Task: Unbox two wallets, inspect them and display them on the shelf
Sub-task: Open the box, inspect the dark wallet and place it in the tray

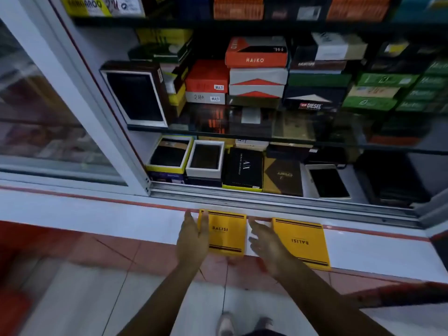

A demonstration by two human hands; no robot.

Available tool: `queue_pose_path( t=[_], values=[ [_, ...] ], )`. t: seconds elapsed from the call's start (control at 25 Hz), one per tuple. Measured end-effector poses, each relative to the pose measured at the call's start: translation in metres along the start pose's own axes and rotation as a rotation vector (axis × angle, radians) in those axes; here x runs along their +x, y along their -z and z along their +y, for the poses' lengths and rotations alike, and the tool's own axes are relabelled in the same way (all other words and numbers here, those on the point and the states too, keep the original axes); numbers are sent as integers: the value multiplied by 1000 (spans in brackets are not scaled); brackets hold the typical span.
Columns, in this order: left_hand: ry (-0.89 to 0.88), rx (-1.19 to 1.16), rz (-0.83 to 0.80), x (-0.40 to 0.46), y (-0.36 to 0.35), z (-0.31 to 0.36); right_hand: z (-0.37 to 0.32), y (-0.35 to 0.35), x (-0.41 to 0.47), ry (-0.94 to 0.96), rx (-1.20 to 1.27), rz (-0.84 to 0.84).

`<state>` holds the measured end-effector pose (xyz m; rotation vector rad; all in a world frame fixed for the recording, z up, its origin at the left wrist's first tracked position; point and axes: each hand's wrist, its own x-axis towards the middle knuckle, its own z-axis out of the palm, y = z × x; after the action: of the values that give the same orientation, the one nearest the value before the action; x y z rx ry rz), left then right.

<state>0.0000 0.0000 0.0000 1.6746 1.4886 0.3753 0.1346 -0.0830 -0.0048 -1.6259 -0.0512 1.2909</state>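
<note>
Boxes: two yellow, left box [226,232] and right box [301,242], lying shut on ledge [378,248] | left hand [192,241] and right hand [265,243] flanking left box, both spread, grasping nothing | step: unboxing starting | next: lifting lid

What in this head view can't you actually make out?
- Contents of the two closed yellow Balisi boxes, left and right: lids cover them.
- Left edge of the left box: the left hand covers it.
- Whether the right hand touches either box: unclear.
- Green boxes far right on the shelf: lettering blurred.
</note>
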Motion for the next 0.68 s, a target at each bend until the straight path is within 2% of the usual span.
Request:
queue_pose_path(
  t=[0.08, 0.16, 0.32, 0.4, 0.56, 0.68],
  values=[
    [155, -93, -39, 6, 0, -4, 2, -4, 6, -97, 83, -51],
    [249, -181, -112, 11, -1, -4, 0, -5, 7, -105, 81, -51],
    [299, -250, -237, 9, 3, 14, -12, 4, -7, -91, 40, 15],
    [259, -271, -250, 4, 8, 21, -18, 10, -15, -61, 39, 19],
    [177, -373, -125, -2, 37, 24, -39, 0, -29, 40, 23, -9],
    [221, -499, 63, 10, 70, 13, -50, -31, -32, 46, 49, -132]
  ],
)
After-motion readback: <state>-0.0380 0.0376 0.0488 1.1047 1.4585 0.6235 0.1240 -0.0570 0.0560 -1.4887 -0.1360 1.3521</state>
